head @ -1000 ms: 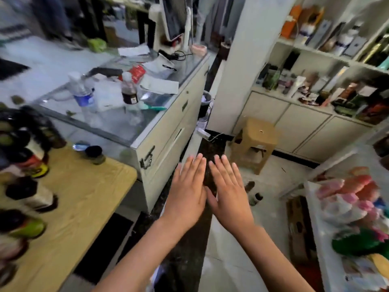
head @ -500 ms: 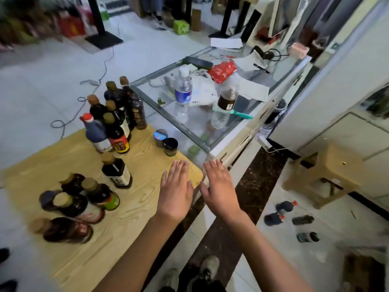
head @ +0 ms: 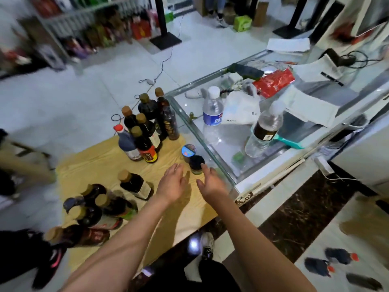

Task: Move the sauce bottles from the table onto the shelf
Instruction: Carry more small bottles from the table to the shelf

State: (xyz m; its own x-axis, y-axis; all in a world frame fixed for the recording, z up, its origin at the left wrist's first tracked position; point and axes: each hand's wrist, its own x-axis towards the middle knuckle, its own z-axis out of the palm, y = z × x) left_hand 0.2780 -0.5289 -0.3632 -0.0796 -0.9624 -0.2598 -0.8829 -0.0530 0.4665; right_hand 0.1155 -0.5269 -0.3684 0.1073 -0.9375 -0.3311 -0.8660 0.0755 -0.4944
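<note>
Hands: we are holding our left hand (head: 171,183) and right hand (head: 211,182) side by side over the pale wooden table (head: 189,216), at frame centre; fingers are loosely spread and gripping nothing.
Bottles: the dark glass sauce bottles with tan caps are all sitting on the table, one upright cluster (head: 145,127) above and left of our hands, a second group (head: 94,207) at lower left.
Nearest bottle: a single dark bottle with a white label (head: 135,184) is standing just left of our left hand, neck pointing toward the upper left of the frame.
Nearer hand: we are judging the left hand closest to it; the right is hovering beside a small black-lidded jar (head: 196,164).
Shelf: blurred racks are showing at upper left; we cannot tell which one is the target.
</note>
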